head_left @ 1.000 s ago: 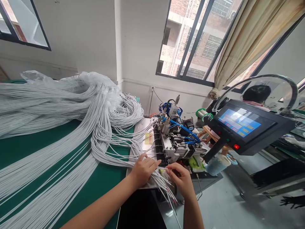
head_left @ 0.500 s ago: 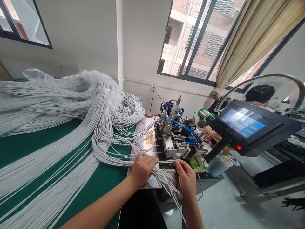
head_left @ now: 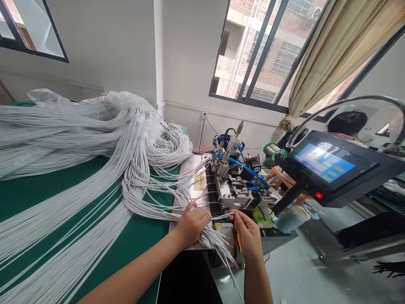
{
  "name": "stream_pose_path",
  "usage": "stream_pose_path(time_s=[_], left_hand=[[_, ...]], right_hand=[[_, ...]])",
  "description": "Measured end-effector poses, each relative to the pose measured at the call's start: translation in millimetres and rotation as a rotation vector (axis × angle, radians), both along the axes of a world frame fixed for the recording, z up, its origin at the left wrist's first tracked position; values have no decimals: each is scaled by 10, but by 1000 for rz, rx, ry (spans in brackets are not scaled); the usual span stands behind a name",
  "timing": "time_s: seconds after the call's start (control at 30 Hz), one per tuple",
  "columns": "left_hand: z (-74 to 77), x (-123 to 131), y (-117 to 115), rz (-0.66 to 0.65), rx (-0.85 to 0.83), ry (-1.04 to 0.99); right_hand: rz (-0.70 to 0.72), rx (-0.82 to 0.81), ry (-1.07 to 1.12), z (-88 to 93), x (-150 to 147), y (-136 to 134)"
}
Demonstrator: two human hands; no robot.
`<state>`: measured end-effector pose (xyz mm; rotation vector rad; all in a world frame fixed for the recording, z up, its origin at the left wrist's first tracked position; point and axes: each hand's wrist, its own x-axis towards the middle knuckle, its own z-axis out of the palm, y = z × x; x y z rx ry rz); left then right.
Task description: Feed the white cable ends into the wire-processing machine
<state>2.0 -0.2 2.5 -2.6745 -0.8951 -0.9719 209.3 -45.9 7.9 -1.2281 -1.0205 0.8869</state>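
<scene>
A bundle of white cables [head_left: 218,241] runs under my left hand [head_left: 192,223], whose fingers are closed over it at the edge of the metal plate [head_left: 186,171]. The loose cable ends fan out below, some with reddish tips. My right hand [head_left: 248,231] pinches the end of a few white cables [head_left: 222,216] that stretch across from the left hand. Just beyond the hands stands a machine [head_left: 232,185] with metal blocks and blue air tubes. Several single cables lead from the plate to its near side. An orange-handled item [head_left: 239,242] shows partly behind the right hand.
Long white cable bundles [head_left: 79,190] cover the green table [head_left: 152,240] on the left, with clear plastic wrap [head_left: 126,101] over some. A control screen [head_left: 325,162] stands at the right. Beyond are a wire spool [head_left: 272,150] and another person [head_left: 346,124].
The fingertips of my right hand have shifted slightly and still pinch the cable ends. My left hand stays on the bundle, its loose ends hanging a little differently. The view has tilted slightly.
</scene>
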Motion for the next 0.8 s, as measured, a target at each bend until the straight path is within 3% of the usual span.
stream_pose_path(time_s=[0.17,0.37,0.8], left_hand=[[-2,4,5,-10,-7,35],[2,6,9,-6,-22,75],[61,1,3,-15,38,110]], right_hand=[[65,-46,95,40,31,-5],[41,-72,91,12,62,40],[113,-127,-200,-62,225,113]])
